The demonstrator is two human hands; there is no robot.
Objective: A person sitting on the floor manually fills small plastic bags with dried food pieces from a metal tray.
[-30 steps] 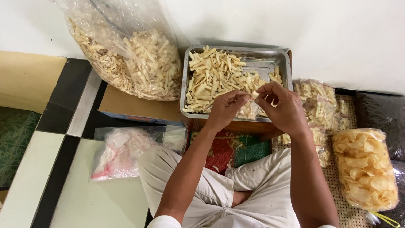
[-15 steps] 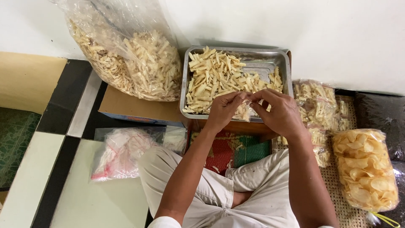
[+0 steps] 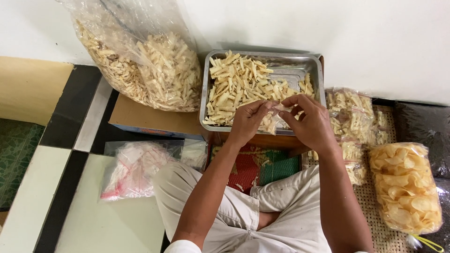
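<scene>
Small clear bag [image 3: 273, 121] of pale snack sticks, held up between both hands over the near rim of the metal tray [image 3: 309, 63]; its lower part hangs against the tray's front edge, half hidden by the fingers. Left hand [image 3: 248, 122] pinches the bag's top edge from the left, thumb and fingers closed on the plastic. Right hand [image 3: 307, 121] pinches the same edge from the right, fingertips pressed together on it; the two hands nearly meet at the top of the bag. Tray sits on a brown box [image 3: 262, 140], directly behind the hands; left and middle heaped with loose cut sticks [image 3: 236, 84], far right corner bare metal. The hands cover the tray's near right portion. Left of the tray, a big clear sack [image 3: 145, 61] of the same sticks, leaning against the white wall [image 3: 365, 42] and resting on flat cardboard [image 3: 140, 117]. Right of the tray, a pile of filled small bags [image 3: 356, 117] with red closing strips, lying on a woven mat [image 3: 379, 225]; the right forearm crosses over some of them. Further right, a tall clear bag of round yellow crackers [image 3: 405, 187], lying lengthwise on the mat. Near left, on a pale tile floor [image 3: 103, 220], a stack of empty clear bags [image 3: 136, 166] with red strips, just beside the person's knee. Red and green patterned mat [image 3: 260, 166] shows between the box and the crossed legs.
</scene>
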